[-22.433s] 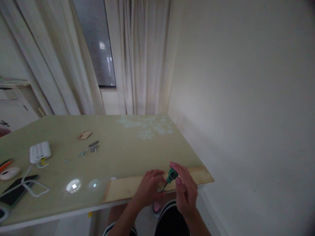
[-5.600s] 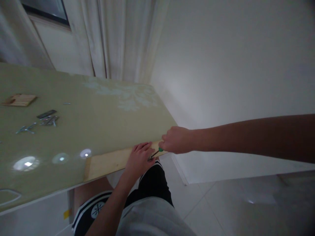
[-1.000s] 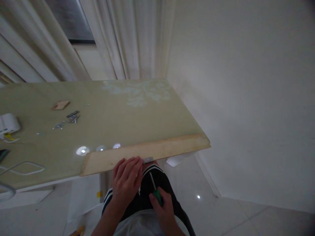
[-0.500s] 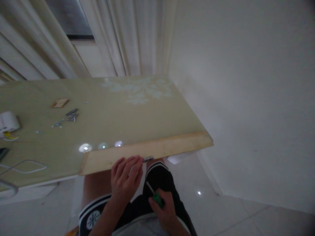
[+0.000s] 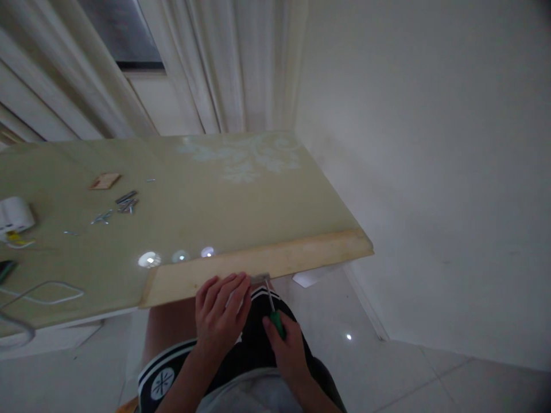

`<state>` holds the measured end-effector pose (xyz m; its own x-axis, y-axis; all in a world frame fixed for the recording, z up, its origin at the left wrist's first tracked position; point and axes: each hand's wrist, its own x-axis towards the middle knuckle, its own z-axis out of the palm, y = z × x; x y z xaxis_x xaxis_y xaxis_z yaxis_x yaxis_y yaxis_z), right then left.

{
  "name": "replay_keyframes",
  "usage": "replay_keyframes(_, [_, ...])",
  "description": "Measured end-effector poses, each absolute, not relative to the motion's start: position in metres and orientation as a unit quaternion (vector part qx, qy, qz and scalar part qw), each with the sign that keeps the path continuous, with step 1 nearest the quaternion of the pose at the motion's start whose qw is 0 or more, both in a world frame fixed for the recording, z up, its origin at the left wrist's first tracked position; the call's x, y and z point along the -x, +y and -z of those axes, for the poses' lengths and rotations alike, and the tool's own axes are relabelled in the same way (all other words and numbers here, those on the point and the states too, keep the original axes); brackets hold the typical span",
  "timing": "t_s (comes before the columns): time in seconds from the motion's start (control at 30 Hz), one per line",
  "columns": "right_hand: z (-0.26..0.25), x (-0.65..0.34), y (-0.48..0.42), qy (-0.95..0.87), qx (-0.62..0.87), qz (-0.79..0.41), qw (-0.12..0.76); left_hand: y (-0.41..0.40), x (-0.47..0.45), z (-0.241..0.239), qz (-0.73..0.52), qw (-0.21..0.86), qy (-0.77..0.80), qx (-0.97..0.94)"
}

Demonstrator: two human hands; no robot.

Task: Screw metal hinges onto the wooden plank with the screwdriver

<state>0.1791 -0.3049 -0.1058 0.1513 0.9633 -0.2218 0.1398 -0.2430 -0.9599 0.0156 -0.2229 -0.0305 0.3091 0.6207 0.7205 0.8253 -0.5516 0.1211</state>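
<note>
A long pale wooden board point(image 5: 301, 258) lies along the near edge of the green table point(image 5: 181, 195). A small metal bracket point(image 5: 259, 279) sits on the board's front edge. My left hand point(image 5: 221, 312) rests with fingers spread against the board's edge, just left of the bracket. My right hand point(image 5: 290, 353) grips a green-handled screwdriver point(image 5: 275, 318), its shaft pointing up with the tip at the bracket.
Loose screws and metal fittings point(image 5: 118, 206) and a small wooden piece point(image 5: 104, 181) lie on the table's left part. A white box point(image 5: 15, 213) and a white cable point(image 5: 38, 292) are at the far left. White wall to the right, curtains behind, tiled floor below.
My right hand has lifted the screwdriver from my lap, so its tip now meets the bracket. My left hand has stayed at the board's edge.
</note>
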Motion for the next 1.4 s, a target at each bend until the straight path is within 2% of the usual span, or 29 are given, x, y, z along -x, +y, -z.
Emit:
replay_keyframes(0.17, [0.125,-0.178,-0.318,-0.445,0.631,-0.494,0.401,-0.223,-0.018,0.027,0.383,0.114,-0.462,0.792])
replay_keyframes(0.37, [0.112,-0.190,-0.318,-0.510,0.635,-0.410,0.410,-0.223,-0.022,0.019,0.393,0.065,-0.466,0.790])
replay_keyframes(0.7, [0.099,-0.185,-0.296,-0.476,0.638,-0.450,0.404,-0.220,-0.022,0.021,0.398,0.075,-0.469,0.785])
replay_keyframes(0.83, [0.100,-0.181,-0.298,-0.475,0.645,-0.426,0.421,-0.220,-0.023,0.019,0.390,0.089,-0.466,0.789])
replay_keyframes(0.97, [0.098,-0.178,-0.296,-0.462,0.626,-0.479,0.405,-0.218,-0.022,0.019,0.392,0.096,-0.457,0.793])
replay_keyframes(1.33, [0.088,-0.202,-0.282,-0.497,0.612,-0.443,0.427,-0.195,-0.013,0.001,0.286,0.080,-0.411,0.862])
replay_keyframes(1.4, [0.081,-0.208,-0.279,-0.477,0.614,-0.468,0.420,-0.191,-0.012,0.000,0.285,0.080,-0.401,0.867])
